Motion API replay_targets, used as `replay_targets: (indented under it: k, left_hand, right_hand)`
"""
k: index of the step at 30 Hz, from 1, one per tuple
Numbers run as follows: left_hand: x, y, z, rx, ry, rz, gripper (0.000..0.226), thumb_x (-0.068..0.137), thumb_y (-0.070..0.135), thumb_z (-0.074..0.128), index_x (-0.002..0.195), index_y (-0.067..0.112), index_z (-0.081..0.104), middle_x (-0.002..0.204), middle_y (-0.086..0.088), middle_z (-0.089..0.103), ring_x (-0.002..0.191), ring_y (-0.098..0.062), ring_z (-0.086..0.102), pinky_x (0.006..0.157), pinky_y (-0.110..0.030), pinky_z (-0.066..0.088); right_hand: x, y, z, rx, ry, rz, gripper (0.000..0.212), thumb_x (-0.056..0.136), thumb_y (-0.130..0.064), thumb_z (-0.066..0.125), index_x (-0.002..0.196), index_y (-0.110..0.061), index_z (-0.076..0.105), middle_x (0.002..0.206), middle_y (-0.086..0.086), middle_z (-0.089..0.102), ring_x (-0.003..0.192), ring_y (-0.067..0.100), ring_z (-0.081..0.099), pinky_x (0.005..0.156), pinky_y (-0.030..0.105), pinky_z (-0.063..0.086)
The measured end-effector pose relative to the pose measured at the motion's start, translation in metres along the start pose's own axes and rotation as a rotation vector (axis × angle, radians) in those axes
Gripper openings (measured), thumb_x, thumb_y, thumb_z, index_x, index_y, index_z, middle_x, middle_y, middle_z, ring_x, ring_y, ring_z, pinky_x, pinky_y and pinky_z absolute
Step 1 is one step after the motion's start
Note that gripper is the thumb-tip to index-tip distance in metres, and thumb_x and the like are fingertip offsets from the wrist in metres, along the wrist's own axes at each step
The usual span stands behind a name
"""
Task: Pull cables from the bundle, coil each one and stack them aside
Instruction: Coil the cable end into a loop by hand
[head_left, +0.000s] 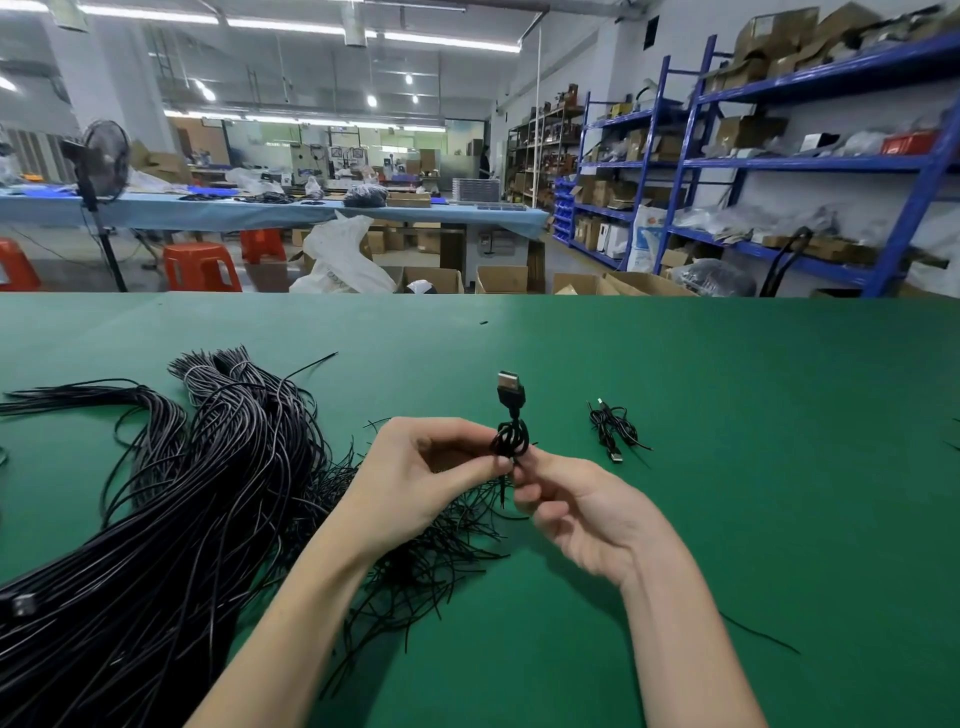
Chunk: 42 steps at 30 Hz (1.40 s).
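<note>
One small coiled cable sits pinched between both hands above the green table, its USB plug sticking straight up and away from me, so the long axis runs near to far; my left hand grips the coil from the left with thumb and curled fingers, and my right hand pinches the loose tail just below it, fingers curled; I judge the next move is a set-down to the right, where one finished coil lies near, on the right hand's side; the big cable bundle sprawls well apart to the left, nearer my left hand; the tail end is hidden inside the right fingers, so whether the wrap is tucked I cannot tell; the bundle's lower end is cut off by the frame edge.
</note>
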<state>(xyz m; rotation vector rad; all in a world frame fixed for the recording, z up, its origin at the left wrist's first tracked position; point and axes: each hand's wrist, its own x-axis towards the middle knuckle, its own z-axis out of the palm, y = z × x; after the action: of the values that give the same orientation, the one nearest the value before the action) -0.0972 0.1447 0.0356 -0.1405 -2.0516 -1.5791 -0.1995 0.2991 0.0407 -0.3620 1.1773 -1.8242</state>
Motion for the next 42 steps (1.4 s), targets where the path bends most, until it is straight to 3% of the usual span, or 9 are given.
replay_targets:
  k: [4,8,15,20,23,27,30,34,42]
  left_hand:
    - [0.000,0.003,-0.004,-0.020,0.003,-0.042,0.014,0.085,0.018,0.080,0.098,0.025,0.080,0.095,-0.002,0.079,0.091,-0.013,0.075,0.082,-0.017,0.054]
    - [-0.001,0.004,-0.009,-0.099,0.015,-0.240,0.021,0.079,0.025,0.081,0.095,0.012,0.079,0.092,-0.009,0.077,0.077,-0.013,0.068,0.074,-0.020,0.053]
    - [0.004,0.002,-0.011,-0.692,0.116,-0.739,0.013,0.067,0.006,0.079,0.078,0.000,0.077,0.074,-0.008,0.071,0.054,-0.010,0.064,0.051,-0.015,0.055]
    - [0.002,-0.003,-0.017,-0.685,0.144,-0.728,0.017,0.064,0.006,0.081,0.079,0.000,0.077,0.079,-0.008,0.071,0.057,-0.007,0.063,0.054,-0.015,0.055]
    - [0.000,-0.004,-0.023,-0.569,0.071,-0.567,0.014,0.073,0.012,0.077,0.086,0.007,0.081,0.085,-0.002,0.073,0.065,-0.005,0.062,0.063,-0.014,0.055]
    - [-0.002,-0.003,-0.027,-0.449,0.055,-0.337,0.026,0.077,0.022,0.082,0.100,0.011,0.080,0.101,-0.007,0.076,0.086,-0.011,0.069,0.079,-0.019,0.055]
    - [-0.003,-0.003,-0.023,-0.379,0.047,-0.271,0.030,0.076,0.028,0.086,0.103,0.015,0.079,0.108,-0.009,0.076,0.098,-0.015,0.070,0.087,-0.023,0.055]
    - [-0.004,-0.003,-0.018,-0.376,0.066,-0.257,0.033,0.074,0.033,0.081,0.104,0.017,0.080,0.109,-0.008,0.076,0.101,-0.017,0.069,0.093,-0.026,0.055]
    - [-0.004,-0.001,-0.015,-0.385,0.039,-0.257,0.026,0.081,0.027,0.081,0.105,0.017,0.080,0.109,-0.011,0.076,0.103,-0.018,0.071,0.087,-0.021,0.053]
  right_hand:
    - [0.003,0.001,0.006,0.011,-0.001,-0.086,0.025,0.068,-0.012,0.078,0.088,0.001,0.074,0.071,0.005,0.064,0.054,0.004,0.051,0.039,0.009,0.040]
    - [0.003,-0.001,0.010,-0.116,0.063,-0.140,0.034,0.067,-0.013,0.080,0.096,0.004,0.071,0.071,0.003,0.068,0.054,0.004,0.054,0.047,0.010,0.046]
    - [-0.004,-0.003,0.020,-0.730,0.215,-0.416,0.010,0.082,-0.016,0.083,0.080,-0.013,0.075,0.070,0.000,0.075,0.053,0.009,0.062,0.054,0.019,0.051]
    - [-0.002,0.005,0.024,-1.077,0.206,-0.754,0.014,0.083,-0.020,0.083,0.074,-0.023,0.073,0.069,-0.008,0.068,0.048,0.003,0.051,0.050,0.015,0.043]
    - [-0.001,0.006,0.023,-0.935,0.194,-0.701,0.010,0.082,-0.025,0.084,0.078,-0.021,0.076,0.072,-0.006,0.071,0.059,0.007,0.057,0.052,0.022,0.050]
    - [-0.001,0.003,0.021,-0.333,0.047,-0.251,0.045,0.082,-0.054,0.067,0.095,-0.012,0.075,0.084,0.000,0.074,0.066,0.010,0.061,0.049,0.019,0.048]
    - [-0.001,0.002,0.016,-0.184,0.021,-0.071,0.040,0.081,-0.047,0.067,0.096,-0.010,0.073,0.080,0.002,0.073,0.060,0.008,0.061,0.041,0.015,0.042]
    - [-0.001,0.004,0.014,-0.162,-0.018,-0.028,0.046,0.064,-0.037,0.083,0.098,-0.008,0.073,0.080,0.002,0.072,0.059,0.005,0.061,0.038,0.011,0.041]
    - [0.003,0.010,0.015,-0.056,-0.064,-0.045,0.034,0.060,-0.032,0.086,0.085,-0.010,0.077,0.074,0.000,0.067,0.053,0.003,0.055,0.035,0.009,0.036]
